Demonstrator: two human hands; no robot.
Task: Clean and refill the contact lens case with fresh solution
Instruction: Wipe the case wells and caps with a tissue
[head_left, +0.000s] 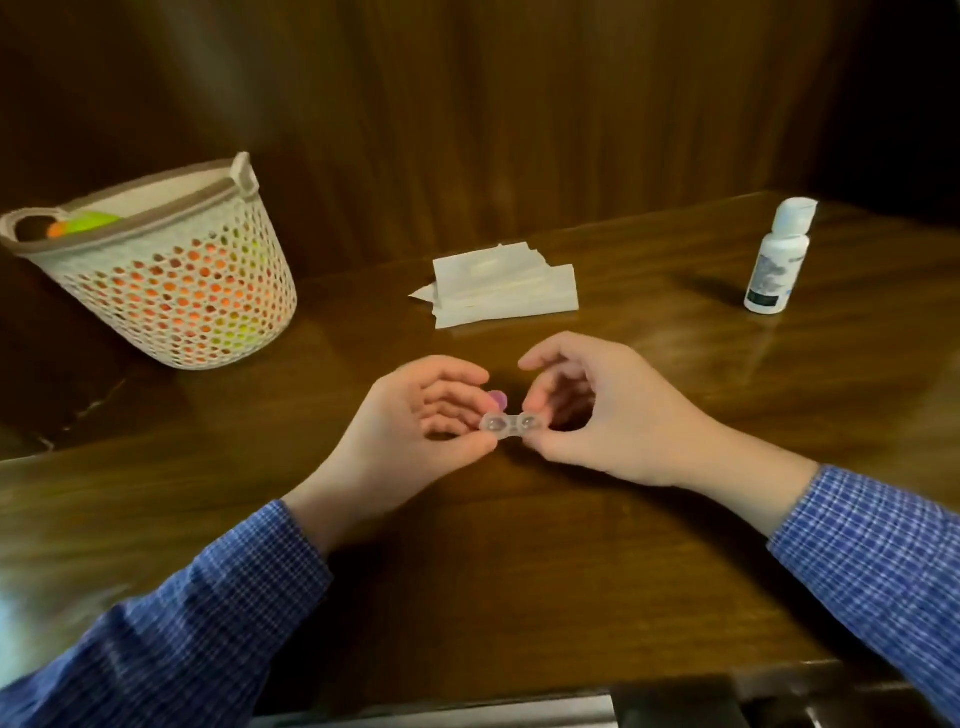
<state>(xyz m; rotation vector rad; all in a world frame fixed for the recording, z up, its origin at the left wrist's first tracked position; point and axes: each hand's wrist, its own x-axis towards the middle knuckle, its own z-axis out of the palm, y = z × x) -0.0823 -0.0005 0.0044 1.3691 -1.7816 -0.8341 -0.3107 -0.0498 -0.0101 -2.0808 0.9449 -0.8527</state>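
The case (513, 427) sits between my 2 hands, held just above the table (519, 545), clear plastic with its 2 round wells facing up and both uncovered; my left hand (415, 421) pinches its left end, thumb below and fingertips curled over the far edge; my right hand (602, 415) pinches the right end the same way, thumb under and index finger bent down onto it, the other fingers arched loosely above. A small purple cap (497, 401) shows just behind the case, tucked against my left fingertips; I cannot tell whether those fingers hold it or it lies on the wood.

Both sleeves (208, 623) are blue check, reaching in from the bottom corners.

Beyond my hands, near the middle of the table, lies a stack of white tissues (504, 286), folded and slightly fanned; well to the right of them stands a white bottle (776, 260), upright, its flip cap tilted open at the top and a dark band on its label near the base. Far to the left a pale perforated basket (171, 275) with 2 handles leans a little, orange and green showing through its holes and over its rim; I cannot tell what those coloured things are. Dark wood panelling (467, 104) rises behind the table.
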